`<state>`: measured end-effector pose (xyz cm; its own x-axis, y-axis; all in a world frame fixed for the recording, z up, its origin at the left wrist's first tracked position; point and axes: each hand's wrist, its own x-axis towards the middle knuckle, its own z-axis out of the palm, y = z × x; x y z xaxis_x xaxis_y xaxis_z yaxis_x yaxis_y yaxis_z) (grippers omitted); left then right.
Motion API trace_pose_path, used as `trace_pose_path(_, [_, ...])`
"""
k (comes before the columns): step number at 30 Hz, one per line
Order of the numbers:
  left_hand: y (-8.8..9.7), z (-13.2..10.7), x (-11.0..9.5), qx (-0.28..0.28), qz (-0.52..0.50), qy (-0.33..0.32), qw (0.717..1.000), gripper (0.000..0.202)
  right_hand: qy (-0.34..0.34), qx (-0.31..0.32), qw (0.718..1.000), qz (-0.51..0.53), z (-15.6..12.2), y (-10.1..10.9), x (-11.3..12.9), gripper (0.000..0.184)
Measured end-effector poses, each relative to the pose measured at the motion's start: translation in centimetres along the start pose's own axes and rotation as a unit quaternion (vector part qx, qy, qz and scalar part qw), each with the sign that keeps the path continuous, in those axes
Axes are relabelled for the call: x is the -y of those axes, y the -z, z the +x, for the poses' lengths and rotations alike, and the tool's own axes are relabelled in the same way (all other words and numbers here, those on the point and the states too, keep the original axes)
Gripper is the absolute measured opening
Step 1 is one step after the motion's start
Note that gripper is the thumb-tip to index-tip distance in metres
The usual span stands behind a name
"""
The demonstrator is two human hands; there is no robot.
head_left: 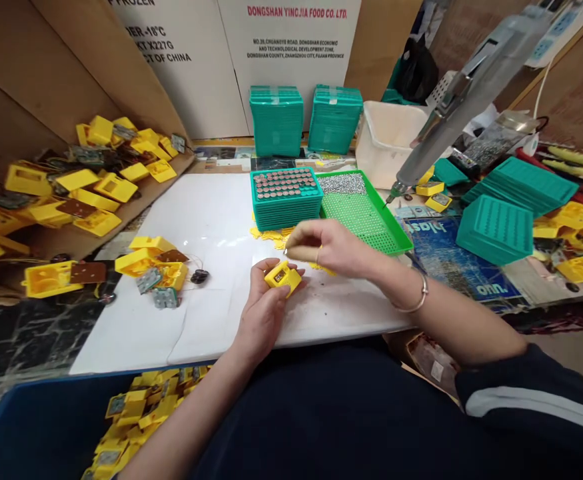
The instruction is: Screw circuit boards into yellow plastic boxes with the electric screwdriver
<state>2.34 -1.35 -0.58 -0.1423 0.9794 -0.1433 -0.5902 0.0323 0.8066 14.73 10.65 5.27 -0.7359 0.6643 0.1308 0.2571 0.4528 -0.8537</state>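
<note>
My left hand [261, 313] holds a small yellow plastic case [282, 277] just above the white work surface, its opening turned up. Over it, my right hand [328, 248] is closed in a pinch, with a tiny shiny metal piece [286, 251] at the fingertips, too small to name surely. Right behind that hand lies a bright green tray [404, 248], with small silvery parts [344, 182] heaped at its far end. Beside it stands a stack of teal trays [288, 212], the top one filled with rows of round copper-coloured discs [284, 180].
An electric screwdriver [434, 127] hangs at upper right, tip over the green tray. Yellow cases with circuit boards and wires [156, 267] lie left; more are piled on cardboard [91, 180] and in a blue bin [26, 420]. Teal trays [496, 233] and a white tub [388, 143] stand right.
</note>
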Motion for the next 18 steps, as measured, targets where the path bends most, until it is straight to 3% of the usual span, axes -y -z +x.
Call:
trace_pose_path(4, [0.3,0.0,0.7,0.012,0.044,-0.033,0.998,0.041,0.023,0.022,0.999,0.032,-2.4,-2.6,-1.0,0.007])
trace_pose_path(10, [1.1,-0.3,1.2,-0.01,0.195,-0.076,0.978,0.038,0.077,-0.036,0.992,-0.093,-2.8,-3.6,-1.4,0.005])
trace_pose_path(18, [0.7,-0.4,0.7,0.01,0.231,-0.091,0.969,0.036,0.003,-0.017,1.0,0.013,-2.8,-3.5,-1.5,0.014])
